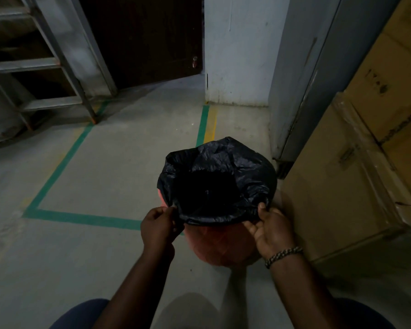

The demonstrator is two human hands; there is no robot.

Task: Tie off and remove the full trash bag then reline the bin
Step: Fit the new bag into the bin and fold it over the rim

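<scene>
A red bin (220,245) stands on the floor in the middle of the head view, beside a cardboard box. A black trash bag (244,172) lines it, with its edge folded over the rim and its dark mouth open upward. My left hand (158,225) pinches the bag's edge at the near left of the rim. My right hand (269,229), with a beaded bracelet at the wrist, pinches the edge at the near right. No other trash bag is in view.
Large cardboard boxes (356,176) stand right of the bin. A grey metal door (306,86) and a white wall (237,51) lie behind. A metal ladder-like frame (45,65) stands far left. Green tape lines (81,218) mark the concrete floor.
</scene>
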